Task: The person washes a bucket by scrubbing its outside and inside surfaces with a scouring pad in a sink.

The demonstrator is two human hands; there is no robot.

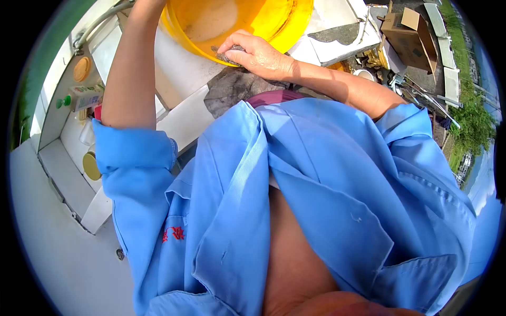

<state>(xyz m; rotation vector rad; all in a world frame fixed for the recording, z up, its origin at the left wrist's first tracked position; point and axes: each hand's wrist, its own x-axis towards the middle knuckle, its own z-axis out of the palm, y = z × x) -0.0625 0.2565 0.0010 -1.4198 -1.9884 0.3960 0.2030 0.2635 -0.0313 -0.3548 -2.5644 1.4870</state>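
Right hand (256, 57) grips grey wire scourer (232, 51) at round yellow plastic tub (287, 31), top centre; wetness risks slipping; left hand unseen.

Grey scrubber (231, 51) against yellow basin (185, 41)

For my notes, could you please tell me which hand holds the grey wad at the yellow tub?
The right hand: it clasps the grey wad at the yellow tub's rim, while the left forearm extends past the picture's top.
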